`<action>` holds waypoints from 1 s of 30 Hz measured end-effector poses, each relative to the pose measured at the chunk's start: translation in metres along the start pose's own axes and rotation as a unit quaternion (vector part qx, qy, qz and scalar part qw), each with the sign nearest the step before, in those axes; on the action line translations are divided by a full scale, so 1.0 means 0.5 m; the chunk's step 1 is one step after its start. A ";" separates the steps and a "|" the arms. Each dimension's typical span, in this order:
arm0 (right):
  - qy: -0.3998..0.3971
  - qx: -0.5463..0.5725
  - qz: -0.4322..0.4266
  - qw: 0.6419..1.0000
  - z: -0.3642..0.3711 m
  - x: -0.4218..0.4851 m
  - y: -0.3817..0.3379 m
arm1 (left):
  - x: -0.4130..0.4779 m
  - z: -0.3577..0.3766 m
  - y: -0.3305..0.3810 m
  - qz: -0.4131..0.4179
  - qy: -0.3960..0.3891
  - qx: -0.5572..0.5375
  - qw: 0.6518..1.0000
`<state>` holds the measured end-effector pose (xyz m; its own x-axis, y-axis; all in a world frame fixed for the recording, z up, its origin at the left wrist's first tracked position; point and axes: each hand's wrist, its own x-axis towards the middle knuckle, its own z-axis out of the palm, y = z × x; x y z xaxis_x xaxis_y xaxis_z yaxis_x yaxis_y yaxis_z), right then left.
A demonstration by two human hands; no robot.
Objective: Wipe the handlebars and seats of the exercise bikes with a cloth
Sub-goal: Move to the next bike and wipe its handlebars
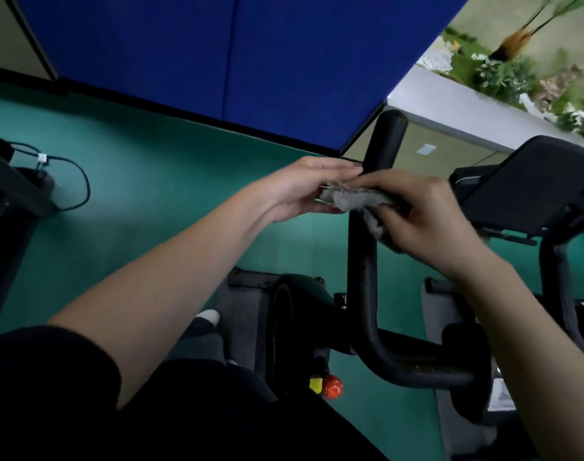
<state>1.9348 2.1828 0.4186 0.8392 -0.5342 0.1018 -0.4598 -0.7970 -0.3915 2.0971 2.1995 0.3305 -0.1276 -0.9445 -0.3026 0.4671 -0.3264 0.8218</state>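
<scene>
Head view: your left forearm leaves a dark sleeve [51,377]. Your left hand [300,191] pinches one end of the grey cloth [354,197] between nearly straight fingers and thumb. Your right hand [427,224] curls round the other end. The cloth crosses the black handlebar [362,267]; contact unclear. Blue panel [250,54] stands beyond.

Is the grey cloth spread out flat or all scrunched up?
Scrunched up. The cloth is a crumpled wad held between the left hand and right hand, with one end dangling by the black handlebar.
</scene>
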 end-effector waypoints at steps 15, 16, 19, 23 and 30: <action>-0.132 -0.007 -0.051 0.990 0.011 -0.039 -0.015 | -0.008 0.016 -0.021 0.033 0.010 0.015 0.999; -0.151 0.010 -0.059 0.987 0.014 -0.059 -0.017 | -0.011 0.020 -0.022 0.040 0.014 0.030 0.999; -0.164 0.094 -0.036 0.981 0.011 -0.111 -0.016 | -0.020 0.037 -0.028 0.079 0.058 0.096 0.991; 0.000 0.105 0.004 0.994 0.017 -0.142 -0.008 | -0.036 0.051 -0.053 0.197 0.146 0.275 0.930; 0.080 0.188 0.073 0.976 0.048 -0.237 -0.017 | -0.075 0.022 -0.087 0.368 0.133 0.527 0.754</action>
<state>1.8461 2.2598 0.3880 0.7033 -0.6949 0.1498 -0.4066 -0.5661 -0.7171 2.0720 2.2486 0.3116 0.0716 -0.8890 0.4522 -0.6480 0.3032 0.6987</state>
